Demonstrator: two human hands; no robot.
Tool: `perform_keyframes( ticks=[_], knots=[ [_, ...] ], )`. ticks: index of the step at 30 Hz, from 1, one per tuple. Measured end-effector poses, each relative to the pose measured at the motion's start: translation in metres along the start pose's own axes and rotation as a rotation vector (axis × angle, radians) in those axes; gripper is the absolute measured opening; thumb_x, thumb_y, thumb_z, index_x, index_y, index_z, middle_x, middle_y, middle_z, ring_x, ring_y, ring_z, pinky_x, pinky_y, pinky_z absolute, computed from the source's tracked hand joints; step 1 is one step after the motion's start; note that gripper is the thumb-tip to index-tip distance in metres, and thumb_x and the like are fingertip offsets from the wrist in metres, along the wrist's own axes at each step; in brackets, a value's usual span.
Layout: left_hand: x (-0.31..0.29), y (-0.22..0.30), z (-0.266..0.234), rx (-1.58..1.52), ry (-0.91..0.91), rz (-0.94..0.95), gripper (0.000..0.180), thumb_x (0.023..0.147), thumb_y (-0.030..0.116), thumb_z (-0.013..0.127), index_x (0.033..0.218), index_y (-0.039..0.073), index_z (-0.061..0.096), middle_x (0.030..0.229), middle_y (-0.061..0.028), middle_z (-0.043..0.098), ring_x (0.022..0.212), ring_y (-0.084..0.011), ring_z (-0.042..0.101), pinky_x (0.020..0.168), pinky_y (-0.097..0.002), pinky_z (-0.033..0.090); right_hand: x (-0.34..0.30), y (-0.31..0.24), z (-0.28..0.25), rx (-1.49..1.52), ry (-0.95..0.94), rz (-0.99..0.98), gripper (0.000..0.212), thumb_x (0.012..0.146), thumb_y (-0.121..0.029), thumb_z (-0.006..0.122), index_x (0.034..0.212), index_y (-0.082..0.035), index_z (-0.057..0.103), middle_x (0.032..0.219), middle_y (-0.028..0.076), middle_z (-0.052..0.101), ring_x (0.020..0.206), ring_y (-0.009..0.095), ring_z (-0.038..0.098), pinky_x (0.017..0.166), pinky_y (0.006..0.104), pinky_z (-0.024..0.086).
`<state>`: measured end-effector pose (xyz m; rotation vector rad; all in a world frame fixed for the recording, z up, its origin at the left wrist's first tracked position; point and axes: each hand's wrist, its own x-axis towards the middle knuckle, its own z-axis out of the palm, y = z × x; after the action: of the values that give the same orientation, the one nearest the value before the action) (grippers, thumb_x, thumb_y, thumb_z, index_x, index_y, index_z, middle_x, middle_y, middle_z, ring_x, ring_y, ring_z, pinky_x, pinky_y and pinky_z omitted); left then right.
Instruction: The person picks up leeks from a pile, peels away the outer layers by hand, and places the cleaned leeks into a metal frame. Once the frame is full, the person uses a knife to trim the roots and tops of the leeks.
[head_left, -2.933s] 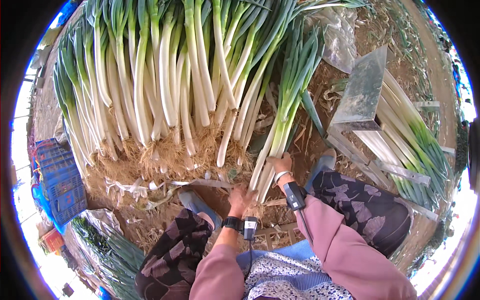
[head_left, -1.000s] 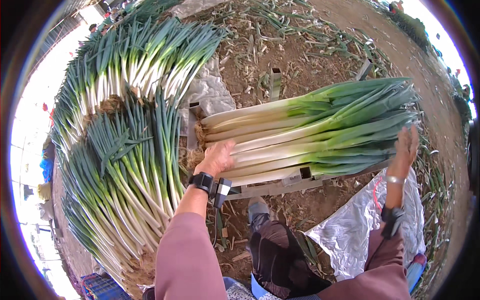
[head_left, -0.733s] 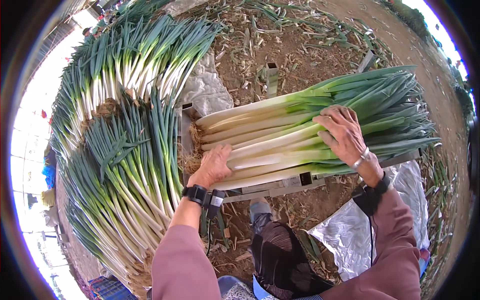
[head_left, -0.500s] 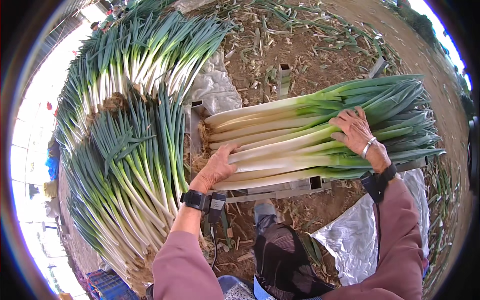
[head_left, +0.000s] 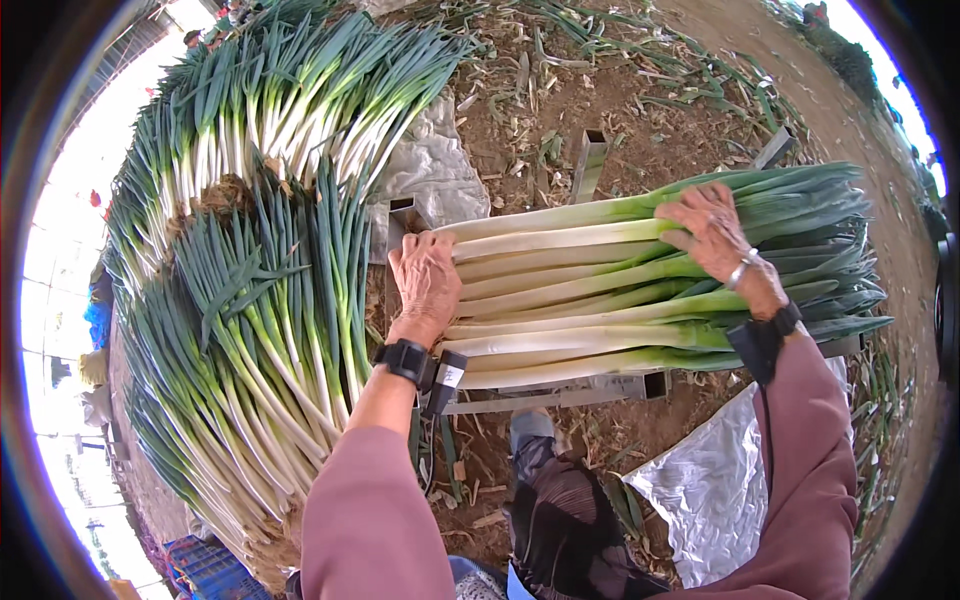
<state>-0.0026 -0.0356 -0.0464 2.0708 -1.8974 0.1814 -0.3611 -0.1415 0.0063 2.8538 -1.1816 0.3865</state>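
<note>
A layer of long green onions (head_left: 590, 285), white stems left and dark leaves right, lies side by side across a metal frame (head_left: 560, 393). At their root ends, my left hand (head_left: 427, 275) closes its curled fingers over the far stems and hides most of the roots. Where the far stalks turn from white to green, my right hand (head_left: 708, 232) grips them with bent fingers and thumb. Black bands circle both wrists, and a silver bracelet (head_left: 741, 268) shows on the right one.
Large heaps of green onions (head_left: 250, 330) fill the left side. Upright metal posts (head_left: 590, 165) stand beyond the frame. Silvery sheets (head_left: 705, 485) lie on the soil, among leaf scraps. A blue crate (head_left: 205, 565) sits at the lower left; my foot (head_left: 530, 425) is below the frame.
My left hand has moved away from me, from the near stems to the far stems' root ends. My right hand has shifted slightly farther away. The stalks now lie more spread out.
</note>
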Motion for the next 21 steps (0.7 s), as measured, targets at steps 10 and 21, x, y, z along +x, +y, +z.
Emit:
perform_keyframes(
  ticks=[10, 21],
  knots=[
    [0.01, -0.017, 0.055, -0.04, -0.058, -0.012, 0.016, 0.074, -0.002, 0.051, 0.088, 0.004, 0.056, 0.093, -0.016, 0.054, 0.087, -0.0369, 0.056, 0.074, -0.0456, 0.05, 0.022, -0.018, 0.057, -0.234, 0.133, 0.018, 0.018, 0.07, -0.02, 0.067, 0.085, -0.013, 0.06, 0.09, 0.01, 0.046, 0.096, 0.028, 0.049, 0.079, 0.0407, 0.039],
    [-0.008, -0.017, 0.027, -0.241, -0.116, 0.193, 0.02, 0.082, -0.001, 0.048, 0.096, 0.007, 0.06, 0.092, -0.0138, 0.055, 0.086, -0.0313, 0.061, 0.068, -0.0401, 0.053, 0.017, -0.01, 0.07, -0.248, 0.173, 0.041, 0.021, 0.07, -0.017, 0.064, 0.091, -0.014, 0.062, 0.092, 0.007, 0.046, 0.095, 0.026, 0.049, 0.075, 0.0411, 0.04]
  ],
)
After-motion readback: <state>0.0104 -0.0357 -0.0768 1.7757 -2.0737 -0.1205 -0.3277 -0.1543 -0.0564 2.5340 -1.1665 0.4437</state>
